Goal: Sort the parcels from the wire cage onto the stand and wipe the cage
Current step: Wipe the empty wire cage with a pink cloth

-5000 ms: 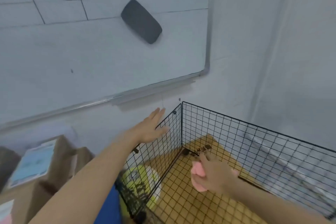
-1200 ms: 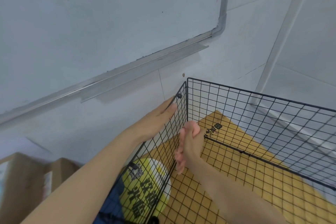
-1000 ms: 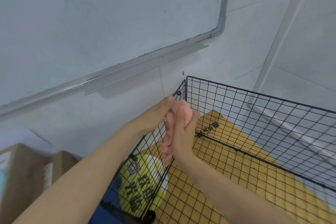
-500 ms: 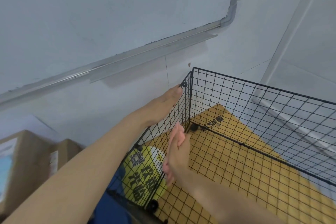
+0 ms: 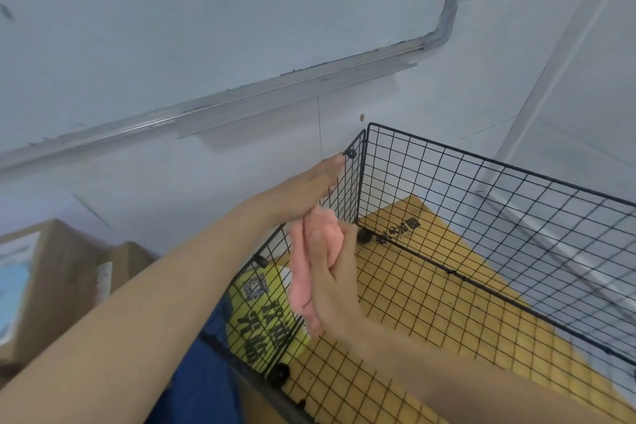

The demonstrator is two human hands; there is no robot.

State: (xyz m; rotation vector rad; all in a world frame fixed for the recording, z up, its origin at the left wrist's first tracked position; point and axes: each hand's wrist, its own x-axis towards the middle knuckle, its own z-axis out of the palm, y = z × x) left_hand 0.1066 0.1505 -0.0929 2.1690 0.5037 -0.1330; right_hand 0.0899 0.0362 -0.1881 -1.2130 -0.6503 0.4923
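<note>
Right hand (image 5: 330, 282): fingers and thumb closed on pink cloth (image 5: 298, 268), pressing it to the inner face of the wire cage (image 5: 499, 163) left panel. Left hand (image 5: 303, 189): fingers straight, together, flat on that panel's outer face near the far top corner. Yellow printed bag (image 5: 265, 320) just outside the panel. Labelled cardboard boxes (image 5: 58, 268) left of the cage, blurred.

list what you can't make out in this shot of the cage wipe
Head view only:
- Right hand grip on the cloth: blurred, fingers hidden behind the cloth.
- Box labels: blurred, cut by the left edge.
- Yellow bag print: broken up by the cage mesh, too small to read.
- Cage near side: cut by the bottom edge.
</note>
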